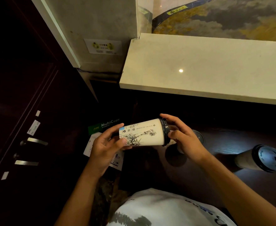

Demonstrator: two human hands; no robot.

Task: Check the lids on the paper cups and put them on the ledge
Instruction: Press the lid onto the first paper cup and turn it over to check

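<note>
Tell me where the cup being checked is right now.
In the head view the paper cup lies sideways at centre, below the ledge, left hand on its base end, right hand at its black lid.

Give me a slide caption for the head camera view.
Both hands hold a paper cup sideways below the bare ledge.

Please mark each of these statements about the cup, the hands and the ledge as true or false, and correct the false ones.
1. The held paper cup lies sideways between both hands. True.
2. The left hand grips the lid. False: it holds the cup's base end; the right hand is at the black lid.
3. Cups already stand on the ledge. False: none is on it.
4. Another lidded cup stands on the dark table. True.
</note>
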